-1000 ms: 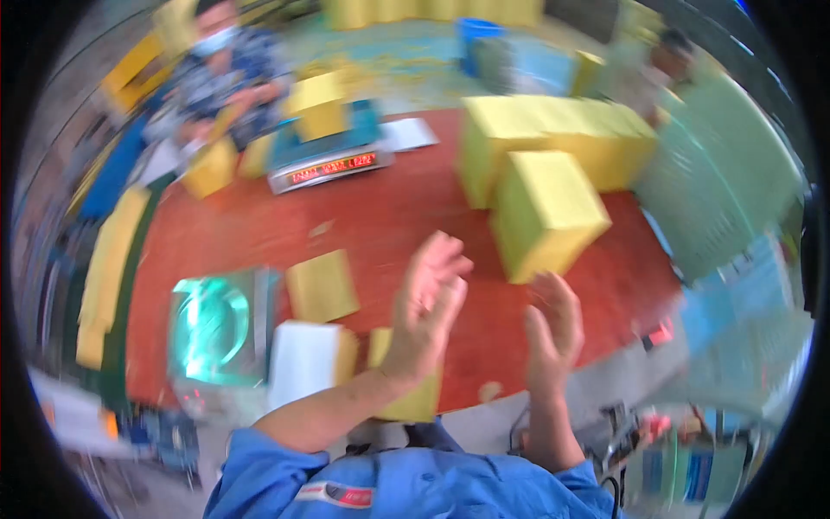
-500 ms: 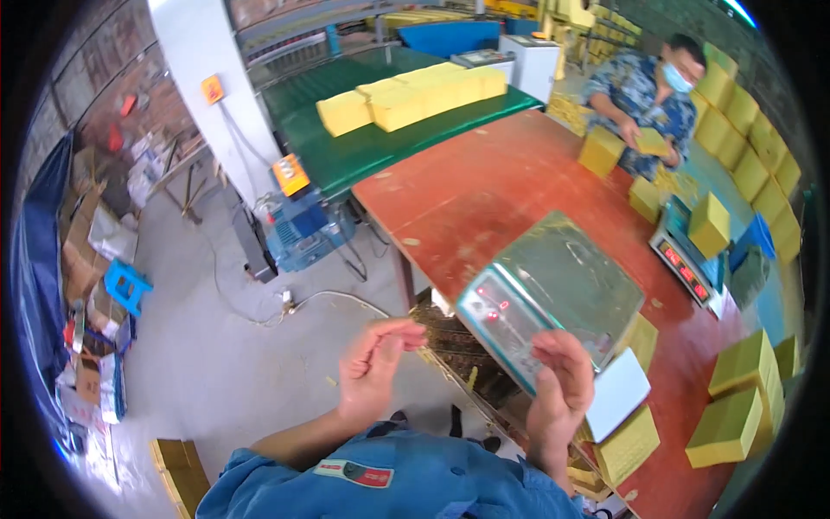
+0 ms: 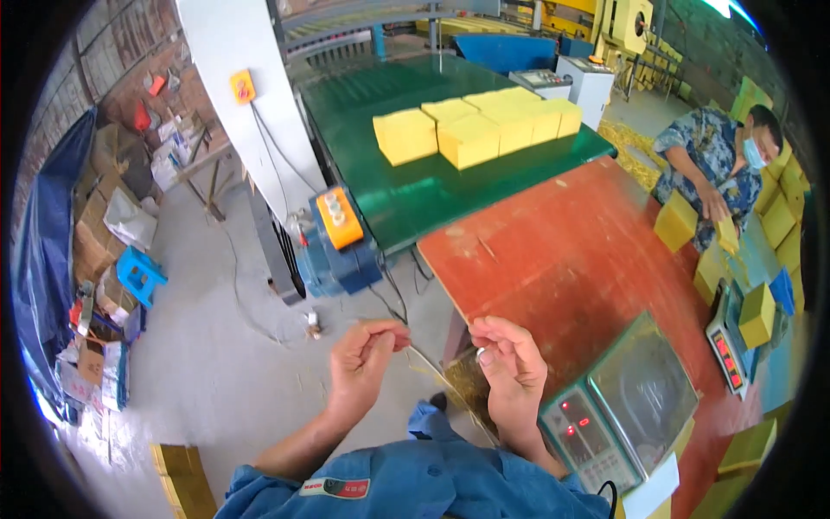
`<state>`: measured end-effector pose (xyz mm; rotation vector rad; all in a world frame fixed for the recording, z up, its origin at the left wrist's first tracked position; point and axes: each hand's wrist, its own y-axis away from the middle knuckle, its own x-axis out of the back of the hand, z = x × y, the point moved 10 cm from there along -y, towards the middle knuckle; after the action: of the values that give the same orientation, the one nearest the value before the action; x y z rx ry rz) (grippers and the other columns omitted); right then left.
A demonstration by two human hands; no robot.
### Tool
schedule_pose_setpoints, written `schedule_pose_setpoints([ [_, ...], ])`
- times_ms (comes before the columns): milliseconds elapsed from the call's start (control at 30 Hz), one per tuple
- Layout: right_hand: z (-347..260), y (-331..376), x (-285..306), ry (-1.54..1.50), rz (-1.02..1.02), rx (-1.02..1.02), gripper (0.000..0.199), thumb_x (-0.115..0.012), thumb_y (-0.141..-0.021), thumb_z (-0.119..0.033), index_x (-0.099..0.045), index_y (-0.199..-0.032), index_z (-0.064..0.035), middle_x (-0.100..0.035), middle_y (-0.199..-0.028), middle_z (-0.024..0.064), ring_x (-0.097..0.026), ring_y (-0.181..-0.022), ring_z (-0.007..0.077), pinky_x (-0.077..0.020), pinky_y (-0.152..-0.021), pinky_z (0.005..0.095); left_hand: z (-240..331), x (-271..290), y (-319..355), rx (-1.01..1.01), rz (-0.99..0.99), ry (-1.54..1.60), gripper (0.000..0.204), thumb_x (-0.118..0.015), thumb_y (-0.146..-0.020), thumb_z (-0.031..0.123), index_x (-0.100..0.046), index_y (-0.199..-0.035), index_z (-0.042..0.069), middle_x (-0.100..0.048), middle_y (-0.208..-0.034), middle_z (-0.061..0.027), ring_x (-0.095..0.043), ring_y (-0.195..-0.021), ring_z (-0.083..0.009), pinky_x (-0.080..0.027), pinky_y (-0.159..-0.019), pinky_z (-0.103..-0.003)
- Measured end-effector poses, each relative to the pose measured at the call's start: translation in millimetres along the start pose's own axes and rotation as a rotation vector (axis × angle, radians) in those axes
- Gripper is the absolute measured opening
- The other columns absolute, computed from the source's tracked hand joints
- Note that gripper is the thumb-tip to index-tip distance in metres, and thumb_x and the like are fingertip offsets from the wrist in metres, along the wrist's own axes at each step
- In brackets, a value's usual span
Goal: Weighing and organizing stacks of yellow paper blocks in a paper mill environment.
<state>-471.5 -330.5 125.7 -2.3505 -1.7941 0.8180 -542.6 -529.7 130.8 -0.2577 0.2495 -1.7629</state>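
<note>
Head view shows your left hand [image 3: 363, 362] and your right hand [image 3: 510, 368] raised in front of your chest, above the floor just beside the corner of the red table [image 3: 596, 259]. Between them runs a thin pale strip [image 3: 428, 362], maybe a strap or a string; it is too thin to tell which. Your left hand pinches one end between thumb and fingers, and your right hand is closed around the other part. I think you hold it with both hands so that it stays straight and does not hang down.

The strip lies directly between your hands, touching both. Just to the right of your right hand stands a scale [image 3: 627, 411] with a metal plate, at the table's near edge. The yellow blocks [image 3: 471, 130] rest on the green belt [image 3: 406, 186], well apart from you. Another person [image 3: 718, 169] handles a yellow block at the far side of the table.
</note>
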Motion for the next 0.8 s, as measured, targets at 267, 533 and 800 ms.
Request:
schedule_pose_setpoints([
  [267,34,-133,-8,0.012,0.019,-0.039,0.036,-0.057,-0.092,0.009,-0.055,-0.127,0.0026,-0.061,-0.124,0.012,-0.058,-0.117,0.0194,-0.0451,-0.103,0.0337,-73,-25,-154,0.355,-0.061,0.359,0.017,-0.055,-0.098,0.011,-0.063,-0.107,0.0,-0.069,-0.097,-0.0139,-0.068,-0.083,-0.0215,-0.055,-0.076,-0.034],
  [533,71,-240,25,0.063,0.125,0.018,0.032,-0.057,-0.093,0.008,-0.058,-0.124,0.0008,-0.062,-0.118,0.0083,-0.058,-0.113,0.0165,-0.0473,-0.099,0.0307,-131,-80,-300,0.447,-0.233,0.406,0.019,-0.06,-0.095,0.016,-0.064,-0.107,0.003,-0.069,-0.1,-0.0137,-0.068,-0.087,-0.0228,-0.054,-0.078,-0.034],
  [800,177,-388,104,0.246,0.328,-0.013,0.027,-0.061,-0.094,-0.001,-0.058,-0.121,0.003,-0.065,-0.107,0.009,-0.064,-0.096,0.0149,-0.0525,-0.086,0.0283,-243,-101,-462,0.509,-0.057,0.353,0.035,-0.065,-0.093,0.025,-0.053,-0.117,0.002,-0.064,-0.103,-0.0142,-0.067,-0.091,-0.0236,-0.056,-0.077,-0.037],
])
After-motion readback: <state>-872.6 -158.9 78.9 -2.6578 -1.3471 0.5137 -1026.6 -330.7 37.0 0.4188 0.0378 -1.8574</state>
